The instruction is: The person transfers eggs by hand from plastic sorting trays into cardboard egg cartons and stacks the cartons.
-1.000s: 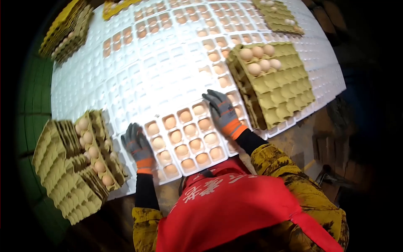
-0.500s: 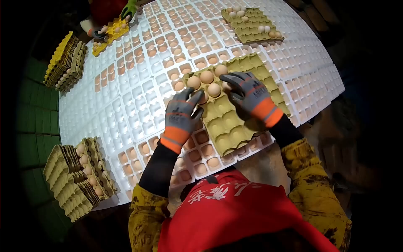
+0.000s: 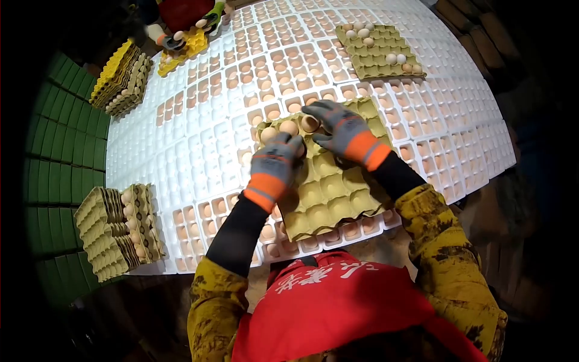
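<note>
An olive pulp egg tray (image 3: 329,190) lies on the white egg packs, most of its cups bare. Brown eggs sit along its far left edge: one egg (image 3: 269,135) at the corner, a second egg (image 3: 289,127) beside it, and a third egg (image 3: 310,123) by my right hand. My right hand (image 3: 344,130), in a grey and orange glove, curls its fingers and thumb around that third egg. My left hand (image 3: 274,163), gloved alike, bends over the tray's left side with fingers closed; whatever lies under them is hidden.
White packs (image 3: 199,151) cover the table, many holding eggs. Another olive tray (image 3: 380,54) with several eggs lies at the far right. Stacked trays stand left, one stack (image 3: 108,232) near and another stack (image 3: 120,78) farther. A co-worker's gloved hands (image 3: 175,42) handle eggs over a yellow tray (image 3: 187,49).
My left hand has moved over the eggs at the tray's left side, hiding some. My right hand has shifted left and closed around an egg at the far edge. The camera view has shifted.
</note>
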Motion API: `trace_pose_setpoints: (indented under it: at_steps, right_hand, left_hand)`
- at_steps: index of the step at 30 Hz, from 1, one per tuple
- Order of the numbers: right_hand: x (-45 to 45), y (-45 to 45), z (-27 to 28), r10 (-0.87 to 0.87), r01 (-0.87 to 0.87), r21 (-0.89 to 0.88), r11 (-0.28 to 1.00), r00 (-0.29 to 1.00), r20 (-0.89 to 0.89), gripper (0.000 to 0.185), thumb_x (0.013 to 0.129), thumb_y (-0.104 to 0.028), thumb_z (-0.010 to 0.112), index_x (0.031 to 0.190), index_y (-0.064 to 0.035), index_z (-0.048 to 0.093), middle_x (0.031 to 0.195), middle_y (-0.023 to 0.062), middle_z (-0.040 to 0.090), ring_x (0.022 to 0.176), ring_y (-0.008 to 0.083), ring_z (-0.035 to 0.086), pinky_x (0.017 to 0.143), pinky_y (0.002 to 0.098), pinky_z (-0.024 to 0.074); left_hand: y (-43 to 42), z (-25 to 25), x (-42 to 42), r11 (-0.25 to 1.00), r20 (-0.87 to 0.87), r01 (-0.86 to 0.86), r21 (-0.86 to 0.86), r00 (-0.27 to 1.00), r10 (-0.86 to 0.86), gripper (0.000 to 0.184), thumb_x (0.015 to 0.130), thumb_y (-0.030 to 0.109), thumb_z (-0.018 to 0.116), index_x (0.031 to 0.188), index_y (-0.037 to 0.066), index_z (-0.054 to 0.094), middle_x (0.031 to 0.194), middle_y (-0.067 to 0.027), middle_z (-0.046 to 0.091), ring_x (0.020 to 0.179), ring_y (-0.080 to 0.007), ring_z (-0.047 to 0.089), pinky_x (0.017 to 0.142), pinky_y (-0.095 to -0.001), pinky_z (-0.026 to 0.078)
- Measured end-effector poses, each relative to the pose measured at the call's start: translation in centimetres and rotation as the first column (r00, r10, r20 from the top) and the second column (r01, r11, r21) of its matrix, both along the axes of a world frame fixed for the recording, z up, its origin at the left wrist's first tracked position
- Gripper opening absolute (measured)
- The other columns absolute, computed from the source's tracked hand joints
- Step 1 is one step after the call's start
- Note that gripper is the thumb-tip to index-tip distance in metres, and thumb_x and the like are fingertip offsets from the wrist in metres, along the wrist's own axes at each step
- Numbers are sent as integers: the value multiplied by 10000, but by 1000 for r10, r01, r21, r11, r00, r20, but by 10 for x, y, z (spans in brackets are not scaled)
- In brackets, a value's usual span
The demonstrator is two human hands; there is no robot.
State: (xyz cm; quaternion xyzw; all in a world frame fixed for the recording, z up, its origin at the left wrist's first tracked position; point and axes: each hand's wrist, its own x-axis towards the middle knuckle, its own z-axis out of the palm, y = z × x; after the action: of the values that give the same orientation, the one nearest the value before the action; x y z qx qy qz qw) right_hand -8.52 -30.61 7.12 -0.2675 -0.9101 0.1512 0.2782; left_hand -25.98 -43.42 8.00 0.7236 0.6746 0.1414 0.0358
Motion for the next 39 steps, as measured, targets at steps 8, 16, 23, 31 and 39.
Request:
trace_pose_setpoints:
  at_steps: [8,16,23,31,39]
  right_hand:
    - [24,2,22,-257,-356,-903,240,874,-412,513,877,-113,618,1377,-85,509,1195,78,631,876,176,657,702,301,544]
    - [-30,9,15,144,-144,-70,987,990,-15,554,824,-328,764,1340,-239,584,1344,108,536,1069,302,645,854,398,535]
    - [-78,-16,27,-136,159,-14,987,887,441,562,724,-267,797,1256,-196,631,1345,145,553,1110,327,630,913,419,520]
    - [-144,-148,22,-151,42,-519,854,974,-170,504,778,-185,811,1236,-89,626,1203,85,626,1056,216,632,891,356,531]
    - [-294,-204,-74,-150,349,-321,880,848,509,442,798,-306,746,1217,-201,647,1352,121,522,1145,317,609,949,396,511]
  left_hand:
    - [-32,10,-58,990,974,-57,-132,-192,119,539,945,218,574,1454,96,447,1155,-90,626,908,-153,632,652,-242,510]
    - [0,8,-76,988,211,-152,-33,965,156,629,728,372,835,1294,185,635,1360,-163,518,1193,-358,571,981,-412,493]
    - [3,13,-78,977,263,-214,0,943,206,362,796,308,732,1112,140,684,1152,-123,619,1088,-298,626,929,-401,509]
    - [-176,-72,-256,831,717,-552,62,604,348,412,736,140,835,1108,51,683,1151,-119,587,1002,-263,620,868,-363,524]
    - [-177,-108,-286,823,156,-477,-308,828,538,561,809,415,750,1305,185,621,1334,-161,531,1152,-354,602,969,-422,504]
